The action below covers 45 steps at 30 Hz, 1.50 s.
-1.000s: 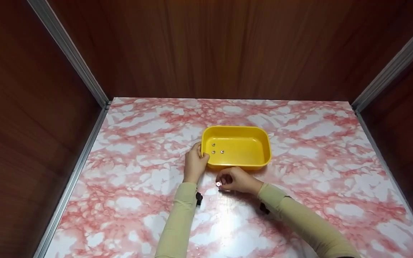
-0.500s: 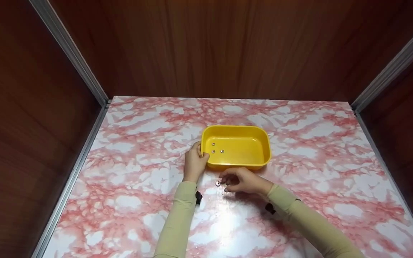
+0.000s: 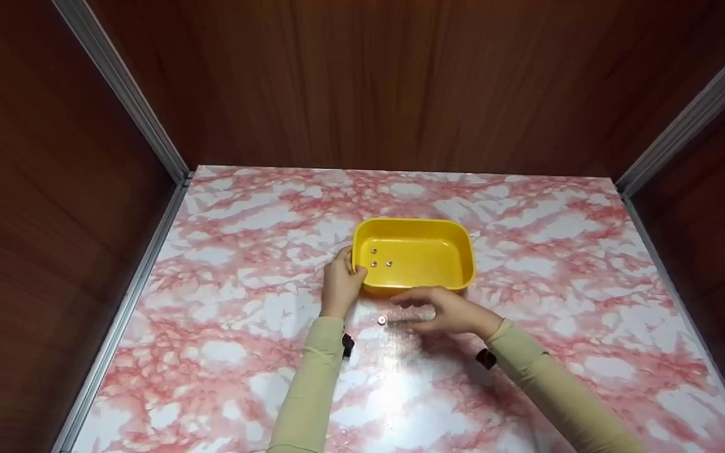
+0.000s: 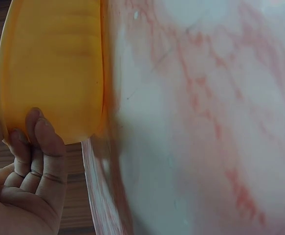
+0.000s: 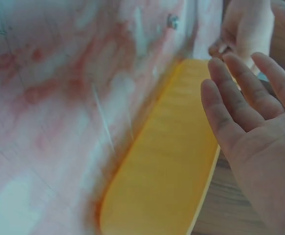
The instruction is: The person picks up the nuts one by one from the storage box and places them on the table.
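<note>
My left hand [image 3: 342,289] grips the left wall of a yellow plastic box [image 3: 419,284], its thumb over the rim near the front corner. In the left wrist view the curled fingers [image 4: 49,139] lie against the box's outside. Inside, toward the left, three small shiny metal pieces that look like nuts, one of them a nut [image 3: 389,263], lie on the floor. Another small metal nut [image 3: 382,321] lies on the table in front of the box. To its right my right hand [image 3: 447,311] hovers with fingers and thumb spread, holding nothing; its open palm shows in the right wrist view.
The table [image 3: 243,377] has a red-and-white marbled top. Dark wood-grain panels [image 3: 400,88] enclose it at the back and both sides, with grey metal rails [image 3: 129,100] at the corners and along the sides. A bright light reflection lies in front of the box.
My right hand has let go of the nut, leaving it on the table, then spread its fingers and drawn away to the right. The left hand still holds the box in place.
</note>
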Available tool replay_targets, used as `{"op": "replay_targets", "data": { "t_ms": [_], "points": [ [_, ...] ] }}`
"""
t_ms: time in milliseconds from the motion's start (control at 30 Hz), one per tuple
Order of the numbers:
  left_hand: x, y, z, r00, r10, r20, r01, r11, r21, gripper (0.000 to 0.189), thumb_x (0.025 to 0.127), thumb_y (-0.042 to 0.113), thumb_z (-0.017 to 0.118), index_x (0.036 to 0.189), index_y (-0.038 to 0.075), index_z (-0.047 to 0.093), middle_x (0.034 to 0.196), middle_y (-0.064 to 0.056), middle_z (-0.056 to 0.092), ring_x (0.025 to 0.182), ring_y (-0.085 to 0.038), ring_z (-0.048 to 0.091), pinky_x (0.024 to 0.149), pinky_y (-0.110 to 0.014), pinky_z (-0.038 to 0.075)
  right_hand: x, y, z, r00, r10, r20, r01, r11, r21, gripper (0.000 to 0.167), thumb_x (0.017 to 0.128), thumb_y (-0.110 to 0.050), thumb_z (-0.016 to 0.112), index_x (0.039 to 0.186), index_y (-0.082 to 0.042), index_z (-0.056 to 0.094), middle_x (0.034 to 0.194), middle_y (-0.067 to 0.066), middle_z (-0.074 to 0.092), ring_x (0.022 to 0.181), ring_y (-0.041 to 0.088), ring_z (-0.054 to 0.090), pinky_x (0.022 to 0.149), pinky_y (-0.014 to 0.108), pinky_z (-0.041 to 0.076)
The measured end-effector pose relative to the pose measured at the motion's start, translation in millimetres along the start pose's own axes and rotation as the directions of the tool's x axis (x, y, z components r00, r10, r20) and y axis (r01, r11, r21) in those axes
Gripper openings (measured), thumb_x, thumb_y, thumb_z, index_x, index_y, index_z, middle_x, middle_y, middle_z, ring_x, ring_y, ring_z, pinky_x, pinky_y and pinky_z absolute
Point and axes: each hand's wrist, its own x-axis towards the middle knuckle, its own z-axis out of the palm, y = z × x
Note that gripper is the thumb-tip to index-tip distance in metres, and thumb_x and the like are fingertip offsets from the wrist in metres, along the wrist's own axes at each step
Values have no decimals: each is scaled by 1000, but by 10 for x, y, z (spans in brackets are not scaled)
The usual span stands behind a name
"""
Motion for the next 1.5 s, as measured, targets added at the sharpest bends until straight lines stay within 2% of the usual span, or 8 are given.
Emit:
{"op": "replay_targets", "data": {
  "t_ms": [100, 267, 333, 533, 667, 900, 1067, 1500],
  "points": [
    [3, -4, -3, 1000, 13, -10, -13, 1000, -2, 48, 77, 0, 63, 124, 1, 60, 64, 1, 46, 57, -11, 41, 54, -26, 37, -9, -138, -62, 1000, -4, -5, 4, 1000, -22, 48, 84, -17, 73, 129, -6, 58, 125, 4, 60, 114, 31, 55, 98, 46, 40],
    [0, -10, -7, 999, 31, -14, -31, 999, -11, 47, 76, -1, 63, 123, -1, 60, 63, 1, 45, 56, -12, 41, 54, -27, 36, -12, -201, -119, 999, 8, -33, -9, 999, -41, 47, 85, -6, 70, 130, -6, 56, 128, 5, 58, 120, 29, 51, 103, 44, 35],
    [-4, -10, -9, 999, 35, -13, -35, 999, -14, 47, 76, -1, 63, 123, -1, 60, 62, 1, 46, 56, -12, 41, 54, -27, 37, -5, -118, -125, 999, -7, -37, 5, 999, -48, 48, 86, -8, 69, 132, -10, 56, 130, 2, 57, 121, 29, 50, 103, 42, 35],
    [-8, -3, -11, 1000, 29, -3, -29, 999, -23, 47, 76, 0, 63, 123, -1, 60, 63, 0, 47, 56, -12, 42, 52, -26, 38, 3, -173, -182, 999, 5, -34, -9, 994, -105, 52, 89, -29, 67, 137, -16, 53, 143, -1, 46, 131, 17, 40, 107, 38, 30],
    [-7, 2, -9, 1000, 24, -3, -24, 999, -22, 47, 76, 0, 63, 123, 0, 60, 63, 0, 47, 56, -12, 42, 53, -26, 38, 0, -216, -216, 999, 29, -32, -34, 984, -175, 58, 89, -37, 66, 140, -17, 50, 151, 1, 34, 137, 18, 29, 109, 42, 25],
    [-7, 5, -4, 999, 33, -9, -33, 999, -14, 47, 76, -1, 63, 123, -1, 60, 63, 1, 46, 56, -12, 41, 52, -26, 37, 18, -253, -254, 998, 24, -65, -42, 957, -287, 67, 88, -43, 65, 146, -20, 41, 154, 0, 27, 140, 18, 23, 110, 42, 23],
    [-10, 16, -4, 1000, 27, 2, -27, 999, -17, 47, 76, 0, 62, 123, 0, 60, 63, 1, 46, 55, -11, 41, 51, -25, 35, 37, -261, -266, 995, -8, -97, -28, 931, -363, 72, 88, -35, 67, 150, -22, 33, 154, 1, 28, 140, 19, 24, 110, 42, 23],
    [0, 4, -10, 1000, -3, 18, 3, 1000, -3, 51, 76, 0, 65, 127, 1, 58, 65, 0, 48, 57, -11, 42, 52, -25, 37, 104, -247, -288, 991, -71, -114, 2, 855, -518, 69, 89, -33, 67, 150, -22, 34, 154, 7, 28, 140, 27, 24, 109, 46, 24]
  ]
}}
